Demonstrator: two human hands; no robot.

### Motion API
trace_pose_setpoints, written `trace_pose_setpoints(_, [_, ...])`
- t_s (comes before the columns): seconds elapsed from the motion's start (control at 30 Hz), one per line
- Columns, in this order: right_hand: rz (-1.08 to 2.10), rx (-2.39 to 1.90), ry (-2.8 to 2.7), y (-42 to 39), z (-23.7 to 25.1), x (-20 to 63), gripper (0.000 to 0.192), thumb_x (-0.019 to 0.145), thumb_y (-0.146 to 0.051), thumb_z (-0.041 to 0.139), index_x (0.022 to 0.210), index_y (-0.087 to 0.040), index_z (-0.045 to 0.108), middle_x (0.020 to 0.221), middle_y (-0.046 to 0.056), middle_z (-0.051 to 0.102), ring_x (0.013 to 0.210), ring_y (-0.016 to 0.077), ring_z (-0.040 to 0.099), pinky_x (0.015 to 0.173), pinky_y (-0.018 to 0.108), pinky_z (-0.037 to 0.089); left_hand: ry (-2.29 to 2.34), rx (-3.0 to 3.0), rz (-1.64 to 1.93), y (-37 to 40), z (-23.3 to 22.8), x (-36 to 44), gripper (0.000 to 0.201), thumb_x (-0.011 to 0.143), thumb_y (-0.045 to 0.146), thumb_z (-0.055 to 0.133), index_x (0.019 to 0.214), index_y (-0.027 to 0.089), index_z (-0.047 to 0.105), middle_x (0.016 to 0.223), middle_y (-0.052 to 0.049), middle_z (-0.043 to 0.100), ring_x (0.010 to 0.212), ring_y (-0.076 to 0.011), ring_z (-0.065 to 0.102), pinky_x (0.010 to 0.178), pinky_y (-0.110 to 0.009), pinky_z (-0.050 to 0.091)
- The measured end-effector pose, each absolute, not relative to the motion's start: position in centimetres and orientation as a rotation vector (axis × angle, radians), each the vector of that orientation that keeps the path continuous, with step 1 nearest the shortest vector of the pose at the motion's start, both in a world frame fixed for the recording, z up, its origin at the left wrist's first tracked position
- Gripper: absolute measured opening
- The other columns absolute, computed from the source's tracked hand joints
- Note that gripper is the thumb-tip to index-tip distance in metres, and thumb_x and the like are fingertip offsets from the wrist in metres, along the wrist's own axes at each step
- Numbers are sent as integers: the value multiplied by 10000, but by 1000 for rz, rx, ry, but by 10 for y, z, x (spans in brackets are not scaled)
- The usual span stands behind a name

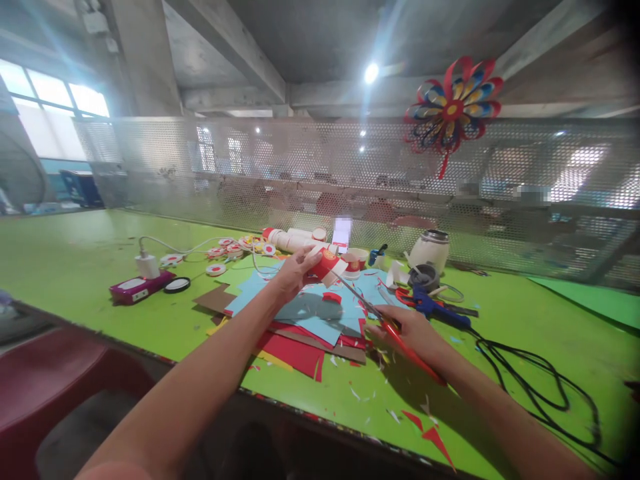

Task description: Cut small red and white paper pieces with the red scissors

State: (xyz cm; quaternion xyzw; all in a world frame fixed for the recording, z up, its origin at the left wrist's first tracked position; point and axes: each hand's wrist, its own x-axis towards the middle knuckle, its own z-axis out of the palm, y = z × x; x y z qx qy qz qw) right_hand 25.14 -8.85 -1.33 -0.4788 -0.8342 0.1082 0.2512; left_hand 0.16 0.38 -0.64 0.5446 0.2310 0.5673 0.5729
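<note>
My left hand (297,267) grips a red and white paper cup (327,262) with a gold mark on its side. In my right hand (407,331) are scissors (400,343) with long orange-red handles, their blades reaching up to the cup's edge. Whether the blades are apart there is too small to tell. Below both hands lies a pile of coloured paper, with light blue sheets (300,307) on top and red sheets (293,353) and brown card under them. A small red scrap (332,298) rests on the blue paper.
Right of my hands lie a blue glue gun (435,307) and its looped black cable (545,373). Behind stand a white kettle-like container (429,252), stacked paper cups (295,239) and a lit phone (342,233). A purple power strip (143,287) sits left; paper snippets (413,420) litter the front edge.
</note>
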Motion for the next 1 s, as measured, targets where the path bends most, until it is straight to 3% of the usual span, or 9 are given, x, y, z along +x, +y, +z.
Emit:
trace_pose_setpoints(0.23, [315, -1316, -2285, -90, -12, 250, 430, 840, -467, 494, 1023, -135, 698, 687, 26, 642, 627, 175, 550, 567, 256, 409, 542, 1296, 1325, 3, -7, 3, 449, 731, 393, 694, 1102, 195, 534, 1000, -88, 624, 805, -187, 620, 682, -353, 526])
trace_pose_setpoints(0.5, [336, -1320, -2302, -90, -13, 252, 482, 845, -494, 483, 1075, -123, 689, 658, 17, 622, 611, 172, 529, 561, 258, 399, 481, 1264, 1275, -4, -3, 3, 369, 768, 395, 648, 1064, 182, 588, 973, -88, 640, 774, -172, 610, 654, -314, 524])
trace_pose_setpoints(0.73, [278, -1284, -2298, -92, -14, 251, 445, 862, -483, 460, 978, -138, 716, 684, 20, 646, 638, 178, 556, 582, 257, 417, 379, 1262, 1214, -2, -7, -3, 350, 701, 217, 694, 1038, 161, 615, 908, -61, 656, 763, -172, 622, 700, -333, 515])
trace_pose_setpoints(1.0, [204, -1268, -2256, -97, -10, 244, 421, 848, -448, 455, 846, -130, 730, 585, 5, 595, 537, 155, 529, 520, 244, 399, 415, 1285, 1265, 1, -9, -3, 474, 675, 245, 746, 1118, 167, 597, 1011, -100, 650, 859, -205, 627, 730, -360, 523])
